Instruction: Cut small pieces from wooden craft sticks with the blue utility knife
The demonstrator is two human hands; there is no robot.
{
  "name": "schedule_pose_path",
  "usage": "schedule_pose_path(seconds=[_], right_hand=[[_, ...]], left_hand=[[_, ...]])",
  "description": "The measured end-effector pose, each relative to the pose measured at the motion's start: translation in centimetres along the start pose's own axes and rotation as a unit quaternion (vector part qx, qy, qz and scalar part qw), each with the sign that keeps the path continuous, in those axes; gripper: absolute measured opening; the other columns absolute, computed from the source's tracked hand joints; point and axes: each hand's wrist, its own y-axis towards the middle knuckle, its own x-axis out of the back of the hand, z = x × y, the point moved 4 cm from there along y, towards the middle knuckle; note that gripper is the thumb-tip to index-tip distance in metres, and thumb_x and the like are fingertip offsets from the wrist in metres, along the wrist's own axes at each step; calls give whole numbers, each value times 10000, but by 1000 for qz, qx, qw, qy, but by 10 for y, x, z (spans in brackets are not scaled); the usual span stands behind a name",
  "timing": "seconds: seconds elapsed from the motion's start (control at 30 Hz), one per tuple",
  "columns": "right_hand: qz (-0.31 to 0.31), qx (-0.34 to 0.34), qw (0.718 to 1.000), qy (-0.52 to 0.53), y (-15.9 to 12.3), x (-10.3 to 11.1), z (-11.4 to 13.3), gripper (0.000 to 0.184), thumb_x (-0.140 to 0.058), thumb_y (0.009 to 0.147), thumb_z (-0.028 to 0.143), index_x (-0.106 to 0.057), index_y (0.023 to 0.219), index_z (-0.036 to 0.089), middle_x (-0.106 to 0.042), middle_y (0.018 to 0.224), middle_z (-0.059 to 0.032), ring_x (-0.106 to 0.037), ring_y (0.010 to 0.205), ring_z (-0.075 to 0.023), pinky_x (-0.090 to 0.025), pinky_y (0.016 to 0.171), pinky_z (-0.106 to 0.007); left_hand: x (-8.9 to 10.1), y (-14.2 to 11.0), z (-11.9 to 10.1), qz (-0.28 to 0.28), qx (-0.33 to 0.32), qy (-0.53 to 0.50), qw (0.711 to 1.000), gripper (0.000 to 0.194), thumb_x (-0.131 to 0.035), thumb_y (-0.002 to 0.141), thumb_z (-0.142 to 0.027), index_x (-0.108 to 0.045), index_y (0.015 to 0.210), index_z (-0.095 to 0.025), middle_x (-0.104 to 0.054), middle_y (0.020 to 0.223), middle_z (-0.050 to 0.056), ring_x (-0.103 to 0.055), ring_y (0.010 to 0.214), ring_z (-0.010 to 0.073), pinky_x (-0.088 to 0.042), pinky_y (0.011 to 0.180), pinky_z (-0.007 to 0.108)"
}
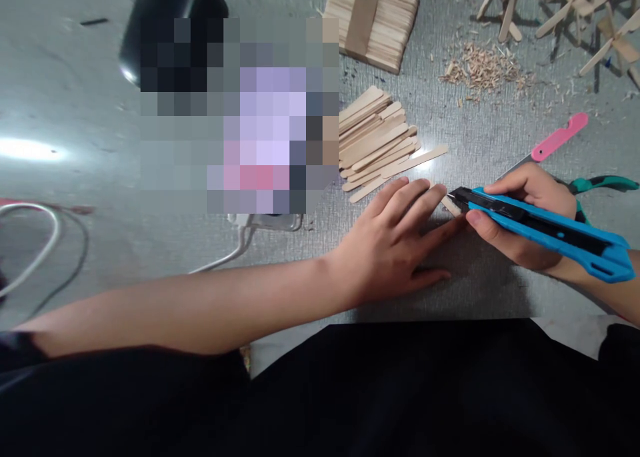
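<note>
My right hand (530, 217) is wrapped round a blue utility knife (555, 237) with a black slider. The knife's tip points left and rests at a wooden craft stick (451, 204) on the table. My left hand (400, 237) lies flat on the table with its fingers spread, the fingertips pressing the same stick; most of that stick is hidden under them. Just beyond my left hand is a loose pile of craft sticks (377, 137), one of them (417, 160) sticking out to the right.
A banded bundle of craft sticks (373, 20) lies at the back. Wood shavings (483, 67) and joined stick pieces (575, 7) are at the back right. Beyond my right hand lie a pink folding knife (560, 137) and green-handled pliers (607, 184). A black container (175, 4), a blurred patch and a white cable (243, 240) are left.
</note>
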Motion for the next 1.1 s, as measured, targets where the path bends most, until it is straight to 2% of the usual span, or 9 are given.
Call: schedule_pose_path(seconds=[0.17,0.33,0.57,0.77,1.1], right_hand=[[7,-7,1000,22,2,3,2,242,-863,901,357,-630,923,295,-681,672,41,-581,511,-152,-470,468,-346],[25,-22,999,31,1,5,1,255,-878,888,366,-636,918,293,-682,697,37,-570,521,-150,-481,482,-348],[40,-2,999,34,0,2,-1,245,-874,882,338,-636,897,285,-674,665,55,-569,515,-133,-452,474,-320],[48,7,998,34,-2,0,-7,272,-894,876,384,-647,925,281,-673,670,68,-580,520,-117,-440,477,-290],[67,22,997,44,-2,-3,-10,296,-905,883,415,-650,967,291,-672,689,50,-593,542,-144,-454,497,-336]], left_hand=[[0,1,-1,-4,-6,19,1000,757,-671,1013,-682,-553,1617,-241,-514,1650,205,-479,1539,409,-389,1313,621],[-1,1,-2,19,-1,17,1000,742,-680,1012,-670,-560,1612,-250,-484,1697,217,-448,1576,437,-364,1313,649],[-1,-1,0,14,0,12,1000,795,-686,1007,-691,-513,1651,-257,-469,1708,205,-458,1583,424,-363,1324,629],[-2,0,0,19,5,1,1000,765,-714,995,-684,-556,1610,-258,-414,1749,218,-439,1610,426,-347,1337,624],[-2,-1,1,20,13,-3,1000,812,-769,956,-691,-549,1616,-273,-322,1808,232,-418,1637,456,-358,1333,639]])
